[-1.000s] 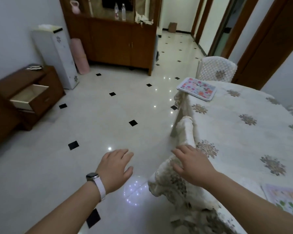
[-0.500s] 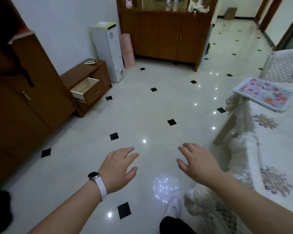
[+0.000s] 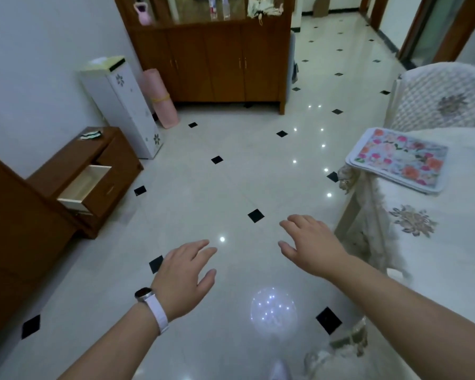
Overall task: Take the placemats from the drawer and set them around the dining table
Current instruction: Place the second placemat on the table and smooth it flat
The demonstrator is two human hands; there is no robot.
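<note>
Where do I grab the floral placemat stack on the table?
Pinch the floral placemat stack by its short edge at the corner, coming from the open-floor side: it lies flat on the dining table, and that edge seems to reach the rim.

Both bare arms stretch forward, palms down. The left hand (image 3: 184, 275) sits at the end of a forearm rising from 7 o'clock, its fingers (image 3: 200, 248) loosely spread toward 1 o'clock and holding nothing. The right hand (image 3: 313, 248), on a forearm from 4 o'clock, has its fingers relaxed toward 10 o'clock, equally empty.
</note>
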